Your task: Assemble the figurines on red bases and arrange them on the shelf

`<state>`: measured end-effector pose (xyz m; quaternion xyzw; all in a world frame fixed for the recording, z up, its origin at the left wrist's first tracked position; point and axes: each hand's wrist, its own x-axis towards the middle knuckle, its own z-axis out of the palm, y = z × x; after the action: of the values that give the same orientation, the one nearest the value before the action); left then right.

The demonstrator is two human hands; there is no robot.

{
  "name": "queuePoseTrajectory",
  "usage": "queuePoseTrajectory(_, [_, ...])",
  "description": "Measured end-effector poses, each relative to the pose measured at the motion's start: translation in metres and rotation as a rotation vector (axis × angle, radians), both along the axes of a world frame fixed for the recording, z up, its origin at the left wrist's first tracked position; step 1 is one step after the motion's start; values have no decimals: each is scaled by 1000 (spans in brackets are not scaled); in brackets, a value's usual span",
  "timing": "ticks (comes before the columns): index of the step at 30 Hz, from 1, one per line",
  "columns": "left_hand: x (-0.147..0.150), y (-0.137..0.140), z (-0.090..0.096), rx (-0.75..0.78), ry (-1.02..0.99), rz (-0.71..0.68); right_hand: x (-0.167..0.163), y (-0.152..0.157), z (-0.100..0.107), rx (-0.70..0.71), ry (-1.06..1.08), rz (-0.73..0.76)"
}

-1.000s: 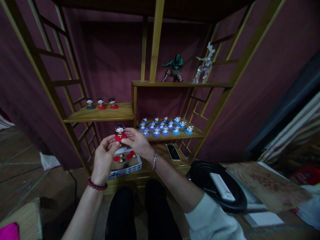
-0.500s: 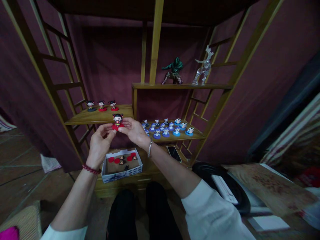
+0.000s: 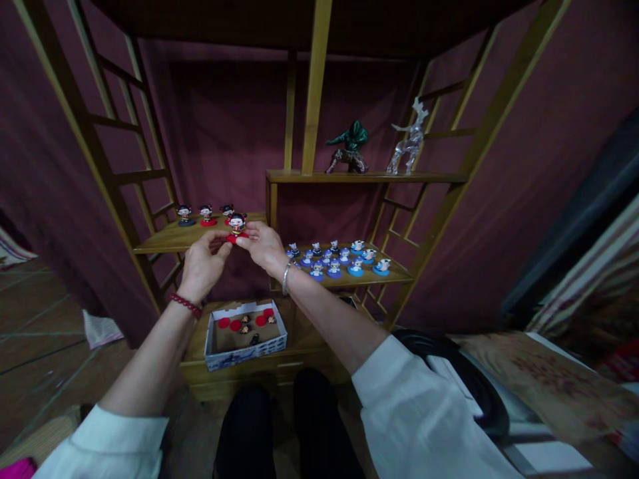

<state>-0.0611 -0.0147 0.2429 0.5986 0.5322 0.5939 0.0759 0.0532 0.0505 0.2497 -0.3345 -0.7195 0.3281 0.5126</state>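
A small doll figurine (image 3: pixel 236 223) with black hair buns and a red round base is held upright between both hands. My left hand (image 3: pixel 204 263) pinches the base from the left. From the other side my right hand (image 3: pixel 263 247) grips it with thumb and fingers. Just behind, three similar figurines stand in a row on the left shelf (image 3: pixel 167 238): one on a dark base (image 3: pixel 185 215), one on a red base (image 3: pixel 206 214), and a third (image 3: pixel 227 211) partly hidden by the held one. Below the hands, a shallow box (image 3: pixel 247 348) contains red discs and small figure parts.
On the lower right shelf (image 3: pixel 394 275) stand several purple, blue and black-based figurines. A green crouching statue (image 3: pixel 351 146) and a clear deer statue (image 3: pixel 410 140) occupy the shelf above. The wooden post (image 3: pixel 317 86) rises between sections. A black round object (image 3: pixel 492 399) lies at right.
Both hands have carried the figurine slightly up and forward, closer to the left shelf's front edge. It now overlaps the third standing figurine in view. My right forearm covers most of the phone.
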Motion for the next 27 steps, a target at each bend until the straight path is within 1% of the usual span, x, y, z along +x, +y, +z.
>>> queuePoseTrajectory(4, [-4, 9, 4, -31, 125, 39, -5, 11, 5, 29, -74, -61])
queuePoseTrajectory(9, [-12, 17, 13, -115, 302, 110, -9, 19, 13, 54, -173, -144])
queuePoseTrajectory(15, [-20, 28, 23, -202, 514, 104, -11, 15, 26, 39, -338, -247])
queuePoseTrajectory(20, [-23, 38, 27, -280, 684, 101, -13, 15, 31, 15, -472, -301])
queuePoseTrajectory(24, [-23, 42, 28, -321, 767, 81, -16, 17, 32, -11, -571, -343])
queuePoseTrajectory(27, [-22, 43, 27, -336, 786, 89, -18, 18, 30, -9, -628, -367])
